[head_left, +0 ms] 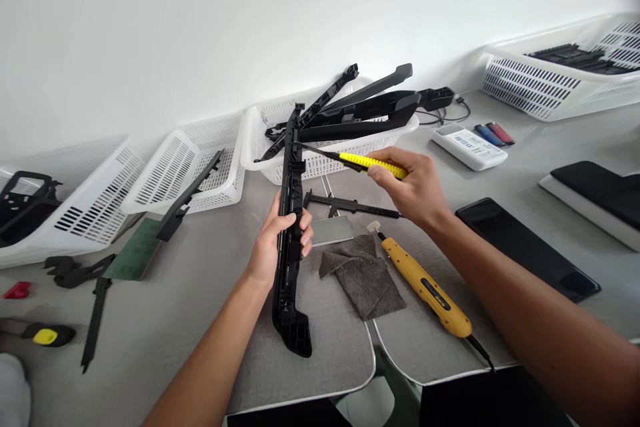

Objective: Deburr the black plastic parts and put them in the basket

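My left hand point(273, 243) is wrapped round a long black plastic trim part point(290, 267), which stands nearly upright in the view with ribs and clips along its side. In my right hand point(417, 183) is a yellow utility knife point(375, 163) with a ribbed handle and a thin dark blade. Its tip reaches the upper part of the trim part; whether it touches is too small to tell. Below lie a black caliper point(355, 205), a grey cloth point(367, 280) and a yellow corded hand tool point(430, 287).
A white basket point(255, 150) behind my hands holds several black trim parts point(370, 110). More white baskets stand left and right. A black phone point(525, 247), a white box-shaped device point(470, 147) and two lighters point(495, 134) are at right. A green plate point(134, 250) lies left.
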The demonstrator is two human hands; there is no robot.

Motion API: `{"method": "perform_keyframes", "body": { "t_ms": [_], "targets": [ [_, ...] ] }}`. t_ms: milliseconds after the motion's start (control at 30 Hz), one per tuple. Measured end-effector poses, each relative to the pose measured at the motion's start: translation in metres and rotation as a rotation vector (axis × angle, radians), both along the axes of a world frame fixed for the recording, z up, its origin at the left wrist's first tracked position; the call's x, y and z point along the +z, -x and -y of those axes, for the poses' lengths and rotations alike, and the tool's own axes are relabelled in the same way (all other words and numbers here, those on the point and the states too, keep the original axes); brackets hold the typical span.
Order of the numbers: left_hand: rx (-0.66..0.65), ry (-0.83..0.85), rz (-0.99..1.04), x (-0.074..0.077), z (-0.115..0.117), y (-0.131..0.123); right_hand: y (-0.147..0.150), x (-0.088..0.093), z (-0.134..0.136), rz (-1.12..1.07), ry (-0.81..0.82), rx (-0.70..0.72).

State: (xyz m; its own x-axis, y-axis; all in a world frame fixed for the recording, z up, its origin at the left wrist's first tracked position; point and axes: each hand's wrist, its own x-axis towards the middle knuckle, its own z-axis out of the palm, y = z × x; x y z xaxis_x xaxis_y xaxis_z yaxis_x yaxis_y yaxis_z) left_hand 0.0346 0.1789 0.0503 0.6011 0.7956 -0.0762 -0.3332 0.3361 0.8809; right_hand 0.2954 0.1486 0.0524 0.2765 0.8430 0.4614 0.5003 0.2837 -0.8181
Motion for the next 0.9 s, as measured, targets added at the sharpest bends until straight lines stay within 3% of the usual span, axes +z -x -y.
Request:
{"method": "perform_keyframes", "body": {
  "t_ms": [167,333,567,700,767,900],
  "targets": [
    [0.01,-0.006,-0.011,-0.001,0.001,0.0,-0.004,0.001,-0.002,-0.084,0.055,0.224],
    [0.022,-0.009,0.004,0.0,0.001,0.0,-0.008,0.004,-0.001,-0.087,0.1,0.347],
    [0.022,-0.013,0.001,-0.001,0.001,0.0,-0.001,-0.004,-0.004,0.002,0.035,0.119],
    [-0.022,-0.014,-0.016,-0.004,0.001,-0.002,0.003,-0.006,-0.004,0.02,-0.005,0.09],
    [-0.019,-0.014,-0.017,-0.005,0.001,-0.003,0.005,-0.006,-0.003,0.015,0.014,0.146],
    [0.106,0.0,0.019,-0.003,0.0,-0.004,0.01,-0.003,0.002,-0.044,0.144,0.431]
  ]
}}
